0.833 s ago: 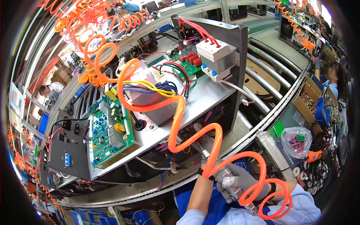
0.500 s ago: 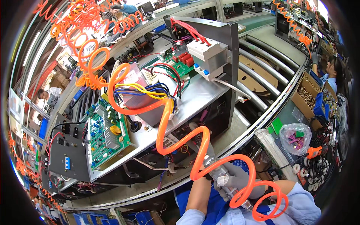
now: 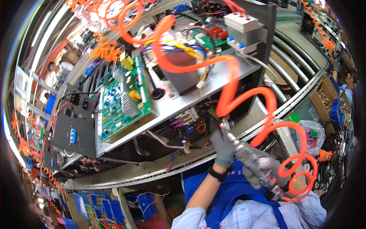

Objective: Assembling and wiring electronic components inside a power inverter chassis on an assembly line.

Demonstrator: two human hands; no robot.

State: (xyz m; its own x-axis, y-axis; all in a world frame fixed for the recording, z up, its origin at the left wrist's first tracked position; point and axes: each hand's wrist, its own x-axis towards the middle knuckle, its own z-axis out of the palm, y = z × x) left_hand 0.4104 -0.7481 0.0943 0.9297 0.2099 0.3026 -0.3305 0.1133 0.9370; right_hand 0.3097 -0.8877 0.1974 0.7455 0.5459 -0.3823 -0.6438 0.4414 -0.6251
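My right hand (image 3: 263, 168), in a grey glove, is wrapped round a power screwdriver (image 3: 247, 152) with clear wrapping over its body. The tool's narrow metal end points up and left toward an open-sided electrical chassis (image 3: 171, 108). My gloved left hand (image 3: 223, 149), with a black band at the wrist, is beside that end; its fingers are blurred and partly hidden, so their grip is unclear. A coiled orange air hose (image 3: 263, 95) loops in front of the chassis and down past my right hand. Loose wires and connectors (image 3: 187, 118) show in the chassis's lower opening.
The chassis carries a green circuit board (image 3: 126, 103), a grey block with coloured wires (image 3: 181, 70) and a breaker (image 3: 244, 32). Conveyor rollers (image 3: 291, 78) run behind. At right are a box of brass parts (image 3: 323, 95) and a plastic bag (image 3: 314, 133); blue bins (image 3: 110, 208) stand lower left.
The view has shifted, so the chassis sits farther right in the picture. My left hand has come back toward me from the chassis opening, and the screwdriver remains in my right hand.
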